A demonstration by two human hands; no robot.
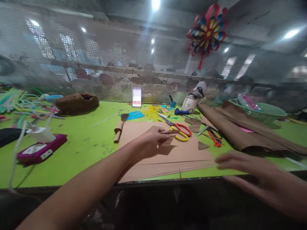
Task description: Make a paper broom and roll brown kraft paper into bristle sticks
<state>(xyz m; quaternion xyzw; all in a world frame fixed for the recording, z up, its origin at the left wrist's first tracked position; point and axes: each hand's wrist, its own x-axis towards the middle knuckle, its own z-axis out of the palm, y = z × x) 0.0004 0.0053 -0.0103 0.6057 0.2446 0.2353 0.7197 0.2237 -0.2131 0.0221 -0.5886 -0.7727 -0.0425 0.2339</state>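
Note:
My left hand [154,138] is closed over the stack of brown paper sheets [146,127], pinching a small piece of brown paper [171,131] between thumb and fingers. Just beyond that piece lie scissors [189,131] with one red and one yellow handle, blades pointing away to the left. My right hand [251,166], smeared by motion, hovers by the right corner of the sheets with fingers stretched out and nothing visible in them. Left of the sheets sits a rolled brown paper piece [118,135] with a dark fringed end.
A purple power strip [57,143] with a white charger is at left. An orange-handled tool [217,140] and paper scraps [202,145] lie right of the scissors. Farther back are a white kettle-like container [189,103], brown paper rolls [223,131] and a green basket [271,111].

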